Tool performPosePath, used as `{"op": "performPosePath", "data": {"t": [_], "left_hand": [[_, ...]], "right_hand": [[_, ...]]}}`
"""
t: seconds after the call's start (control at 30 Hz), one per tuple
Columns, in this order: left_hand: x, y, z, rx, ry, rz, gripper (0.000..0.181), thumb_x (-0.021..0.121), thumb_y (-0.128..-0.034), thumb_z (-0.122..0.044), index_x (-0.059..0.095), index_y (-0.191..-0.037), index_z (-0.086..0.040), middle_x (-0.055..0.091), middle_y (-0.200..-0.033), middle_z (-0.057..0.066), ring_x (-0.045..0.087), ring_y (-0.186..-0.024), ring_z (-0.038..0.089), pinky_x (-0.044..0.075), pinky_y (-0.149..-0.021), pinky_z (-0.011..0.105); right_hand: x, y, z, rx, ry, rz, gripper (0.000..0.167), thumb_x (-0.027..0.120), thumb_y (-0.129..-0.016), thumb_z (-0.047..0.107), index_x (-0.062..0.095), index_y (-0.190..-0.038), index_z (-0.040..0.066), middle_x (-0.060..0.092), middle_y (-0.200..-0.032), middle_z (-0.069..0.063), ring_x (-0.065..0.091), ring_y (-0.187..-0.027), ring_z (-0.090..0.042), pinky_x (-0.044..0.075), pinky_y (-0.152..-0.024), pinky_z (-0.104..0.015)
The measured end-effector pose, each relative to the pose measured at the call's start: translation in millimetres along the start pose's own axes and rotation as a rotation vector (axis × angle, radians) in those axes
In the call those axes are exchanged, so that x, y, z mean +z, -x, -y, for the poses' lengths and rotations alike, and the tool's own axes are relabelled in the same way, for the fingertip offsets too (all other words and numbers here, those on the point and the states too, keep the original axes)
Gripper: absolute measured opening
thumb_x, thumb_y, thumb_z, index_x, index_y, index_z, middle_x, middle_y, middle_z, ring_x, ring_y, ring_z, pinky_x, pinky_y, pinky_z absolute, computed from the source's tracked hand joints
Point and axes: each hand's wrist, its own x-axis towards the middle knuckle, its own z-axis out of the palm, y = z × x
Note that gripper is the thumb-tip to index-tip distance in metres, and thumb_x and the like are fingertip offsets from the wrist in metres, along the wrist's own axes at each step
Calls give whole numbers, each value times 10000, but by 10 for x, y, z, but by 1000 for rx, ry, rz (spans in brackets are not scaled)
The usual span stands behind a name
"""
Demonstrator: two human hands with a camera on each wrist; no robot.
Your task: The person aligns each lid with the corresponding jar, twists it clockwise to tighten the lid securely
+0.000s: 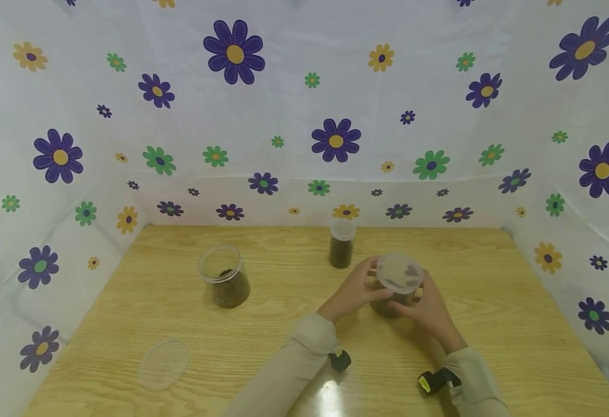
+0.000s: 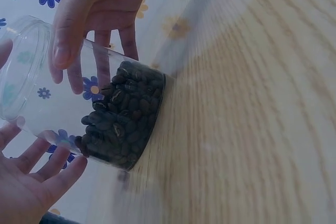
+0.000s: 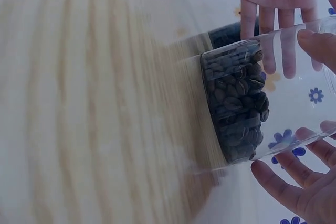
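A clear jar of dark roasted coffee beans (image 2: 123, 114) stands upright on the table between both hands, and a pale translucent lid (image 1: 399, 273) covers its top. My left hand (image 1: 353, 291) holds the jar from its left side, thumb in front and fingers around the wall. From the other side my right hand (image 1: 431, 313) holds it too, with its thumb across the front. In the right wrist view, beans (image 3: 236, 103) fill the lower part of the jar, and the fingers of the right hand (image 3: 310, 195) lie along the wall.
A wide jar (image 1: 229, 286) with dark contents stands uncovered at the left. A round translucent lid (image 1: 164, 365) lies flat at the front left of the wooden table (image 1: 283, 336). Behind the hands is a narrower jar (image 1: 341, 250) with dark contents. Flowered cloth (image 1: 283, 98) encloses the table's back and sides.
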Motion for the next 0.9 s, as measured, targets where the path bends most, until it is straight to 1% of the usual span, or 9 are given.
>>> {"op": "performPosePath", "data": {"t": [0.03,0.13,0.33,0.47,0.63,0.73,0.8,0.9], "left_hand": [[9,-22,2,0,-2,-2,715,657,-882,-244,262,-1456,-87,366,-1442,127,433,-1285,283,454,-1001,280],[30,-86,4,5,-2,-4,703,656,-883,-230,270,-1453,-85,370,-1441,131,441,-1280,284,463,-988,276],[63,-220,31,25,-2,5,695,658,-882,-227,279,-1448,-87,375,-1439,136,451,-1270,284,475,-973,273],[91,-307,31,24,3,7,697,662,-879,-219,284,-1448,-80,382,-1436,142,455,-1264,276,474,-970,266],[129,-410,20,4,-17,8,711,675,-869,-218,288,-1449,-80,403,-1421,145,472,-1253,273,481,-957,259],[151,-466,16,-7,-33,6,710,676,-868,-233,294,-1450,-97,417,-1418,128,478,-1250,274,478,-959,273],[166,-504,19,-3,-48,1,702,678,-867,-245,305,-1446,-103,432,-1410,118,490,-1241,263,478,-959,282],[184,-545,2,-5,-75,-9,701,676,-867,-271,311,-1443,-109,444,-1409,109,497,-1240,259,470,-972,309]], "right_hand": [[-19,-5,-5,15,-11,13,840,813,-710,135,316,-1367,-27,429,-1331,-243,458,-1195,-456,514,-841,-555],[-55,-31,-40,35,2,21,835,804,-728,135,306,-1378,-25,416,-1353,-248,436,-1221,-459,498,-868,-567],[-105,-73,-102,50,58,3,840,805,-726,158,310,-1380,-24,436,-1346,-239,458,-1193,-422,483,-885,-557],[-149,-104,-153,66,42,-1,864,804,-724,157,290,-1395,-21,419,-1357,-246,462,-1174,-416,482,-888,-541],[-212,-127,-215,74,21,4,874,785,-750,149,249,-1420,-20,389,-1376,-256,453,-1171,-418,496,-875,-528],[-251,-135,-229,83,27,4,871,776,-762,159,240,-1425,-20,375,-1390,-266,433,-1196,-435,466,-910,-558],[-277,-143,-227,92,27,2,873,772,-766,166,235,-1427,-21,362,-1399,-273,417,-1211,-452,444,-929,-578],[-313,-164,-237,109,29,3,874,761,-778,173,216,-1434,-18,334,-1416,-284,401,-1224,-477,440,-935,-588]]}}
